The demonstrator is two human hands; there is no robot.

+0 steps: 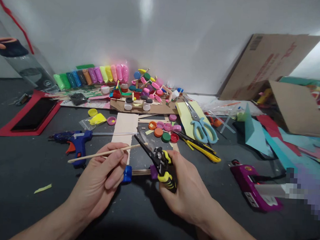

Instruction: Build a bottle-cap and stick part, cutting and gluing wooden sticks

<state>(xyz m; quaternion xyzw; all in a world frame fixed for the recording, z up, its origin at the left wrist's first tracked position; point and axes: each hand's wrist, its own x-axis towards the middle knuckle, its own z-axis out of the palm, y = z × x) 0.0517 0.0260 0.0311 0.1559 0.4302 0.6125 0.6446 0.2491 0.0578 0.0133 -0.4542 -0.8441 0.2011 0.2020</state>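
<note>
My left hand (104,177) pinches a thin wooden stick (95,155), which slants up to the right. The stick's right end lies at the open jaws of black and yellow pliers (162,166). Around the pliers' handles my right hand (185,184) is closed. Below the jaws, partly hidden by my hands, a blue clay piece (127,174) and a purple one (154,172) sit at the two ends of a short bundle of sticks (141,172). A pale wooden strip (125,129) lies just behind my left hand.
A blue glue gun (78,143) lies left; a phone (34,115) rests on red paper. Bottle caps (166,137), blue-handled scissors (202,127) and a yellow cutter (203,152) lie ahead. At the right are a purple tool (255,188), coloured paper (281,139) and cardboard (271,64).
</note>
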